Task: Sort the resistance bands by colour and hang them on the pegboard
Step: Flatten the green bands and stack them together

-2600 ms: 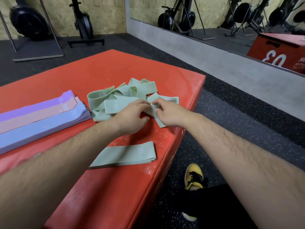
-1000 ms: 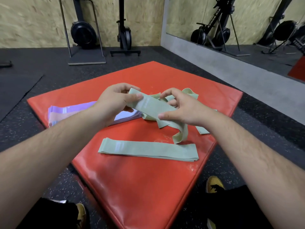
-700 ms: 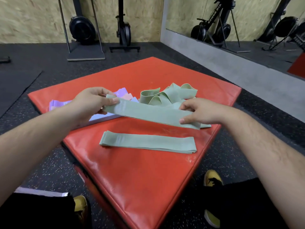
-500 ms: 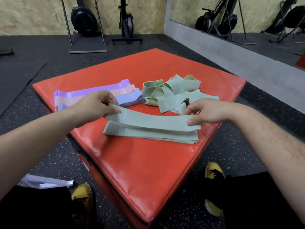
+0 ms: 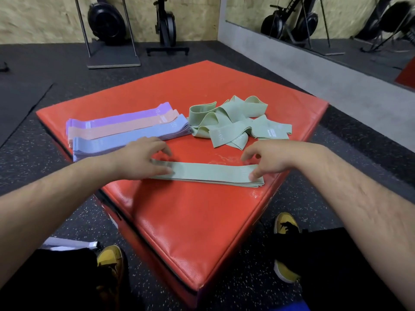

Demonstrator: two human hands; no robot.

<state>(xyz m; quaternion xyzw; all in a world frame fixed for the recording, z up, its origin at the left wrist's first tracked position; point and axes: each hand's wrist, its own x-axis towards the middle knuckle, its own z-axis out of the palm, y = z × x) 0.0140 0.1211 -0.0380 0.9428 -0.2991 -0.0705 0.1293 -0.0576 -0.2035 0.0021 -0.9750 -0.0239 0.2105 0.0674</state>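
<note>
A flat stack of green resistance bands (image 5: 211,173) lies near the front of the red padded box (image 5: 190,221). My left hand (image 5: 139,159) rests on the stack's left end, thumb on top. My right hand (image 5: 267,158) touches its right end with the thumb, fingers relaxed above it. Behind lies a loose tangle of green bands (image 5: 233,122). To its left lie flat stacks of purple bands (image 5: 125,116), pink bands (image 5: 125,129) and blue bands (image 5: 125,140). No pegboard is in view.
The box stands on dark speckled rubber floor (image 5: 33,142). My yellow shoes (image 5: 287,225) flank its near corner. Gym machines (image 5: 107,19) stand against the wooden back wall. A mirror with a grey ledge (image 5: 314,70) runs along the right.
Both hands lifted a green band from the tangle, stretched it flat and laid it on the green stack. The fingers have now loosened from it.
</note>
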